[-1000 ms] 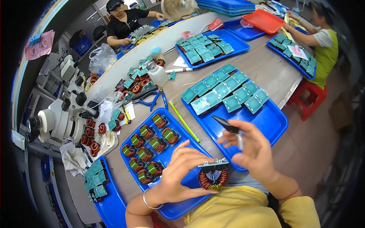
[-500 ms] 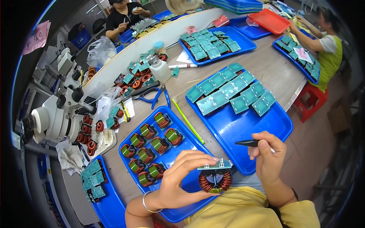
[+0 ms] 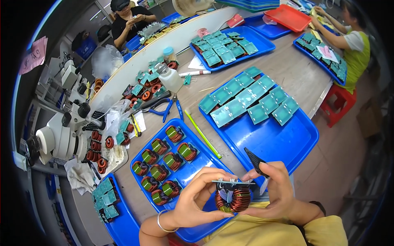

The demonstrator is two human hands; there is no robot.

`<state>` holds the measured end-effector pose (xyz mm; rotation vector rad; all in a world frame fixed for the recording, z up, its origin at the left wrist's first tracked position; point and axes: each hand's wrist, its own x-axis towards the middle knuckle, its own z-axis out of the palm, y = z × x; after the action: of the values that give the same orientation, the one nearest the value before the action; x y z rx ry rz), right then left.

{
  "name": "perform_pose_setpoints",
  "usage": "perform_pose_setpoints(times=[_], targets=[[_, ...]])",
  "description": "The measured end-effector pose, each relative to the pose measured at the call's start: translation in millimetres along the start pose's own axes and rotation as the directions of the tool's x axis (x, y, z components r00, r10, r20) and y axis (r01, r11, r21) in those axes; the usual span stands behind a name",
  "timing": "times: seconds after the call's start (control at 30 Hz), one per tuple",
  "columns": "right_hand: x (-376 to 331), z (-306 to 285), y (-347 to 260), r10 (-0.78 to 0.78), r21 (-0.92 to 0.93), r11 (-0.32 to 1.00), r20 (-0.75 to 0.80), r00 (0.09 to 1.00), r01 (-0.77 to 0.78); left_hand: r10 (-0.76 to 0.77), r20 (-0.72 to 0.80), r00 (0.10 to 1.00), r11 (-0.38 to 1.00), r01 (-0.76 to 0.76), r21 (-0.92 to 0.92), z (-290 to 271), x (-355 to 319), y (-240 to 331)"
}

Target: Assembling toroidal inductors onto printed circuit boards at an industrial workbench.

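Coil assembly: copper-wound ring coil on a small green circuit board [image 3: 232, 196], held up near the person's chest, board edge on top, coil hanging below, above the near edge of the blue trays.
Left arm: comes in from the lower edge, forearm bent inward, thin bangle at the wrist.
Left hand [image 3: 196, 203]: curled around the coil's left side, fingertips touching the board's top edge, thumb beneath; grasping the coil assembly.
Right arm: rises over the yellow garment, wrist cocked toward the left.
Right hand [image 3: 276, 192]: fingers pinch the board's right end and cup the coil's right side; it also grips black tweezers [image 3: 255, 160], tips pointing up and away.
Near tray: blue plastic tray [image 3: 193, 168] just beyond the left hand, holding rows of similar copper coils with green tops.
Far tray: larger blue plastic tray [image 3: 283, 141] beyond the right hand, with teal-green square boards [image 3: 250, 98] laid in rows at its far end.
Bench: white microscope [image 3: 61, 131] stands at the left, well apart from both hands.
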<state>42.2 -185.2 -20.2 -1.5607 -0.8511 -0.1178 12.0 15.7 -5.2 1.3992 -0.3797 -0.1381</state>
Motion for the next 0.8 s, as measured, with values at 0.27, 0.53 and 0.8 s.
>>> perform_pose_setpoints(times=[0.27,0.53,0.8], targets=[[-2,-5,-5,-0.035,-0.034,0.999,-0.01,0.999,0.035,-0.026,0.075,0.997,0.987,0.037,-0.154,6,-1,-2],[3,-7,-9,-0.071,-0.032,0.997,0.04,0.997,0.072,0.072,0.073,0.995,0.996,-0.076,0.048,2,-1,-3],[8,-5,-8,-0.041,-0.012,0.999,0.09,0.995,0.042,0.024,-0.012,1.0,0.946,-0.018,0.325,7,-6,2]])
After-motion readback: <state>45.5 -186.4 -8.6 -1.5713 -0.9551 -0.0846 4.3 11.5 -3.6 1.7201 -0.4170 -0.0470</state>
